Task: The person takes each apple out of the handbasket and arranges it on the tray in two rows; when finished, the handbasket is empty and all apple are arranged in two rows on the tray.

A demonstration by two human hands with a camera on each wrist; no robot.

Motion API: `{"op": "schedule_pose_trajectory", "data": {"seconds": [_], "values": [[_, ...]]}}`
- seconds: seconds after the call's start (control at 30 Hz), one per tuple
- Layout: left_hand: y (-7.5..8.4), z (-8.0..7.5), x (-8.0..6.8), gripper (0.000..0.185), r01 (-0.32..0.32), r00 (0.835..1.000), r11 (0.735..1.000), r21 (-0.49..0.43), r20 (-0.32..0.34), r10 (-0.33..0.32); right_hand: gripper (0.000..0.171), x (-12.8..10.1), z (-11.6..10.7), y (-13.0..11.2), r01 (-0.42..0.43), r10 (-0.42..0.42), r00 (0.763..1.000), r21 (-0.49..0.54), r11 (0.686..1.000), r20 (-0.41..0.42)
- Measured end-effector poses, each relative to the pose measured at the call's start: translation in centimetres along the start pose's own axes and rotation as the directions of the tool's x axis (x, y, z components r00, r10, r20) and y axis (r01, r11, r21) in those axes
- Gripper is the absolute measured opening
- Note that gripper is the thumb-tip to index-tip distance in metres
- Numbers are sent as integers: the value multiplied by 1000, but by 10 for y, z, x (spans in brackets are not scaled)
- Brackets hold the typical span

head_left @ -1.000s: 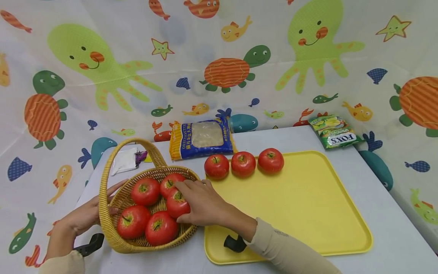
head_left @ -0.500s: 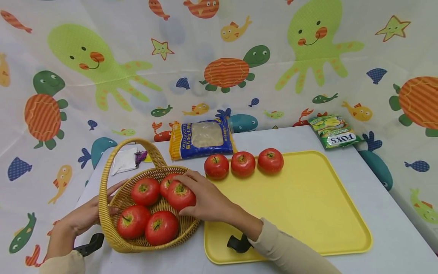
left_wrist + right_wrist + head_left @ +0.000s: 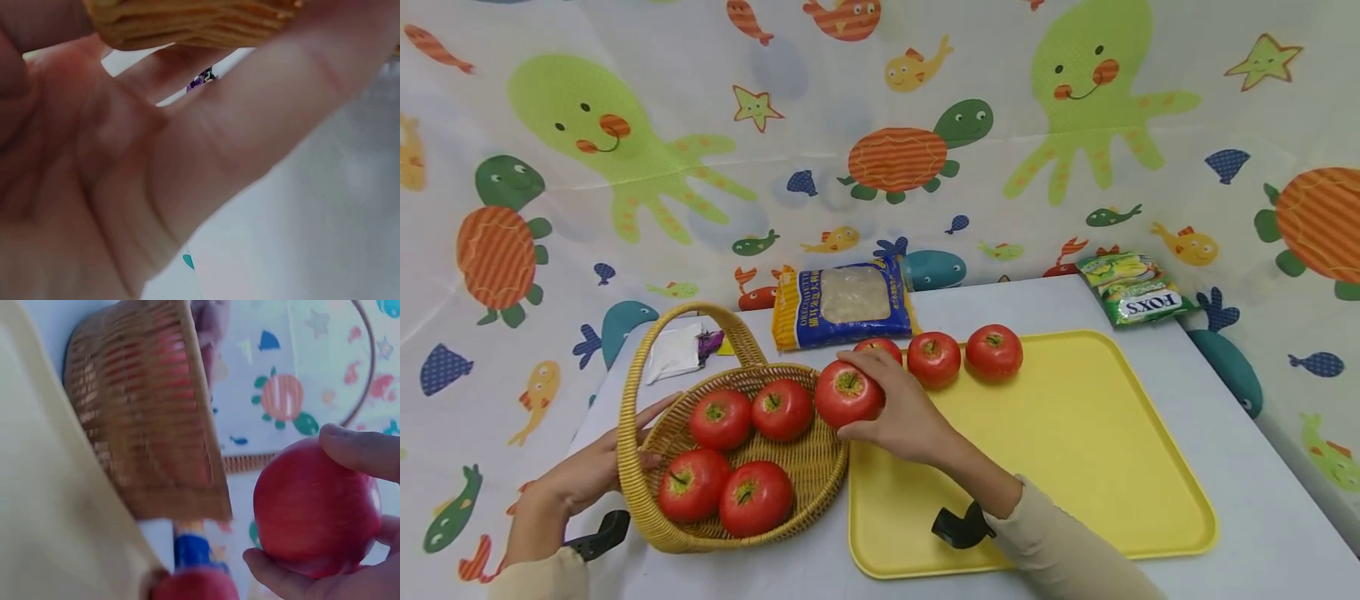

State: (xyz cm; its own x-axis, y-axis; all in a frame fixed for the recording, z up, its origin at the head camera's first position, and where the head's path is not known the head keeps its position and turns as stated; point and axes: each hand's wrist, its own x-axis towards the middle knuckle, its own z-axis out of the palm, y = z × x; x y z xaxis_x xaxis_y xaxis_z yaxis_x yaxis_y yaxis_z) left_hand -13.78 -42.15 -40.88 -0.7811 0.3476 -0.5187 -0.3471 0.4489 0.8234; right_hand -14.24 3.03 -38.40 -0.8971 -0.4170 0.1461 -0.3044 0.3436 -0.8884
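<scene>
My right hand has its fingers curled round a round red apple, over the yellow plastic tray's left edge. My left hand steadies the woven wicker basket, fingers relaxed. I judge three apples placed, four left.

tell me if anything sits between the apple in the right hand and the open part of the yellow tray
Nothing visible does. The right hand holds the apple over the basket rim, beside the yellow tray; three apples line only its far edge.

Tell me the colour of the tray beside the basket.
Plain yellow tray; the head view shows it best.
</scene>
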Motion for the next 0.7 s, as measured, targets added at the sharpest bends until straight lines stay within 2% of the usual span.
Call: {"op": "schedule_pose_trajectory", "data": {"seconds": [0.2, 0.37, 0.5, 0.7], "values": [[-1, -2, -2, 83, -6, 1000, 1000, 8, -1, 6, 83, -10, -31, 15, -31, 32, 996, 7, 999, -83], [-2, -4, 2, 81, -12, 1000, 1000, 10, 12, 12, 83, -19, -70, 22, -58, 65, 983, 45, 997, -172], [-3, -5, 2, 81, -8, 1000, 1000, 8, 6, 8, 84, -26, -111, 32, -108, 114, 960, 37, 993, -255], [-4, -4, 3, 80, -19, 1000, 1000, 10, 10, 19, 84, -34, -168, 60, -178, 144, 907, -52, 983, -396]]}}
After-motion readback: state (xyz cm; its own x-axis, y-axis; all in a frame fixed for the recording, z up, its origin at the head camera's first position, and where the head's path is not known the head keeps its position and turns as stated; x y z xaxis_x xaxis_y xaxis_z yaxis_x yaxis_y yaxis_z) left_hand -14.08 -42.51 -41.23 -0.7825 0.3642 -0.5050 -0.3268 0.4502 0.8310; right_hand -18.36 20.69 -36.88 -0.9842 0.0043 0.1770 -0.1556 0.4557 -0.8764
